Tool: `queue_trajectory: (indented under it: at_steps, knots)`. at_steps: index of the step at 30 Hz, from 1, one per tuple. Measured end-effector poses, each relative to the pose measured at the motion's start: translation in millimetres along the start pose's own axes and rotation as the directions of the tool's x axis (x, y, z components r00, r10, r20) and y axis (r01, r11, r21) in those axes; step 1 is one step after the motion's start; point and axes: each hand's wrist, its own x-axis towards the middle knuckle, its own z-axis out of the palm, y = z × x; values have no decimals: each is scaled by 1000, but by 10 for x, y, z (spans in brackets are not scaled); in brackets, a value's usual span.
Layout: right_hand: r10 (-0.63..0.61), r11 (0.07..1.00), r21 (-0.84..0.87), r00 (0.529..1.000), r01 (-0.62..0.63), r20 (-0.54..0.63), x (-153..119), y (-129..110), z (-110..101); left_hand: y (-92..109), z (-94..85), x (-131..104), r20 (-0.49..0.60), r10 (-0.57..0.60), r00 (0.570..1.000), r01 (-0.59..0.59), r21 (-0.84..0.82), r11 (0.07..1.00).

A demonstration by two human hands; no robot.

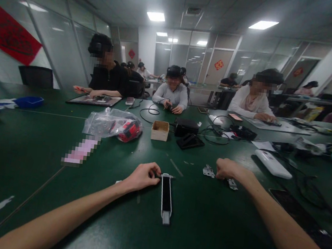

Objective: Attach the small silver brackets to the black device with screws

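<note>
A long narrow device with a white frame and a black face (167, 195) lies on the green table, with a grey block (166, 218) at its near end. A thin silver rod (172, 177) sticks out sideways at its far end. Just left of that end is my left hand (145, 177), thumb and fingers curled closed in a pinch; what is between the fingertips is too small to make out. My right hand (226, 169) is closed, knuckles up, between a small metal bracket (208, 171) and another metal piece (232, 184). Its fingertips are hidden.
Ahead stand a small open cardboard box (159, 131), a black box (186, 128) and a plastic bag with red items (113, 125). A white power bank-like block (273, 164) and cables lie at right. Several people sit across the table.
</note>
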Motion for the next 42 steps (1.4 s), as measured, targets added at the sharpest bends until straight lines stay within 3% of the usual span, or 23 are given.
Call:
queue_trajectory:
  at_steps: [23, 31, 35, 39, 42]
  knots:
    - [91, 994, -57, 995, -94, -46, 96, -86, 129, -10, -45, -18, 32, 11, 999, -8, -70, 997]
    - [-66, 997, -41, 984, 60, -167, -129, -142, 11, 28, -51, -26, 15, -21, 1000, 21, -17, 1000]
    - [-291, 946, 56, 912, 320, -288, -236, -333, 38, 102, -63, -43, 9, -51, 999, 51, 15, 999]
    - [-486, 774, 232, 787, 589, -379, -295, -621, 158, 111, -52, -38, -3, -40, 999, 40, 20, 999]
    - [-524, 638, 344, 716, 689, -462, -290, -825, 305, 92, -37, -24, -15, -39, 999, 40, 25, 999]
